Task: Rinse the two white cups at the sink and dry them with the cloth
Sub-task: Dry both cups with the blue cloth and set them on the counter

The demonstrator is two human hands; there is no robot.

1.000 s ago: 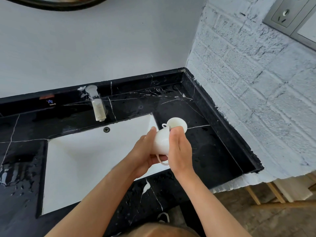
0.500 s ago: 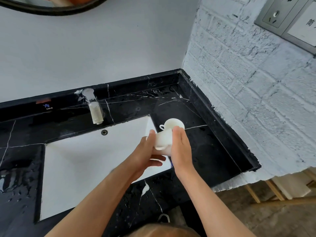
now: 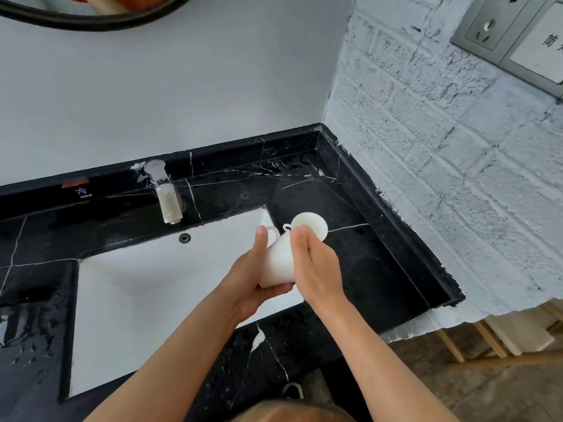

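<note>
Sink basin (image 3: 137, 300): white, rectangular, set into a black veined worktop (image 3: 365, 269). No water visible in the basin; droplets on the worktop at far left. Tap (image 3: 166, 196) stands behind the basin, left of the hands, with no stream seen from its spout.

Left hand (image 3: 253, 278): grip clamped on a white cup (image 3: 278, 263), palm and fingers cradling the base and underside, thumb lying up along the left wall toward a small handle (image 3: 272, 230) near the thumb tip.

Cups: they appear to be two, nested or held end to end, though I cannot tell exactly how they meet. The long axis runs from the base in the left palm, up and to the right, to the open rim (image 3: 310, 225) of the far cup, which points away from the person. The near end sits over the right front corner of the basin; the rim end hangs above the worktop, apart from it.

Right hand (image 3: 316, 266): grip closed over the right wall of the cup, fingertips near a second handle just below the rim.

Judgement: both hands are on the load. The tap lies well to the left of the rim, so the left hand is the nearer carrier. The mouth faces away from the spout and would need turning leftward to take water. No cloth in view.
</note>
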